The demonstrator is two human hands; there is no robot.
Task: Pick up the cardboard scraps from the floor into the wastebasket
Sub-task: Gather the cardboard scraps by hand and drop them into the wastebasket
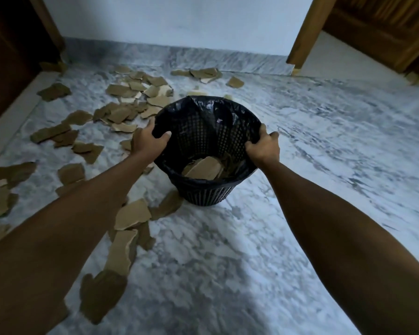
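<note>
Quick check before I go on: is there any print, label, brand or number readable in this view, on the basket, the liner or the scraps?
None: no readable text anywhere in this view.
The wastebasket shows only its black mesh, no label.
The black liner bag is unprinted.
The cardboard scraps on the floor show plain brown faces, no markings.
Both hands, left hand and right hand, grip the rim.

Scraps (121,112) left of wastebasket (207,189); some scraps inside.
</note>
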